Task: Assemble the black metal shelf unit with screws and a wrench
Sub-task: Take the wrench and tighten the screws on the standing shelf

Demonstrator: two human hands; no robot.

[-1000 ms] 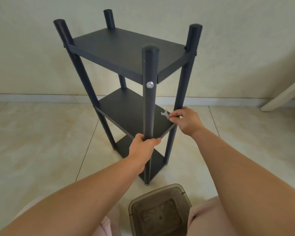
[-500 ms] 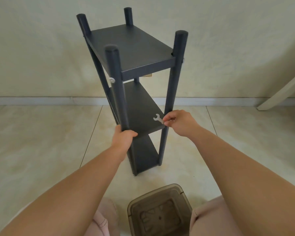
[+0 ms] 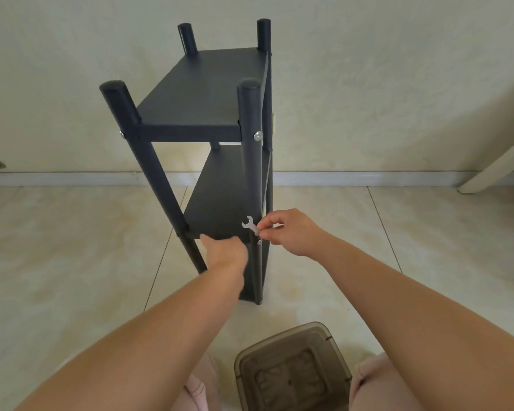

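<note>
Left hand [image 3: 223, 250] curled round front edge of middle shelf, right hand [image 3: 288, 232] pinching small silver wrench [image 3: 249, 224], open jaw pointing up-left beside front right post, black shelf unit [image 3: 208, 137] upright on tiled floor [image 3: 72, 262], long axis vertical

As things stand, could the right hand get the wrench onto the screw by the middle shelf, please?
Probably yes: the right hand pinches the wrench just above that screw on the near post, and nothing lies between them. The left hand grips the shelf edge beside it.
</note>
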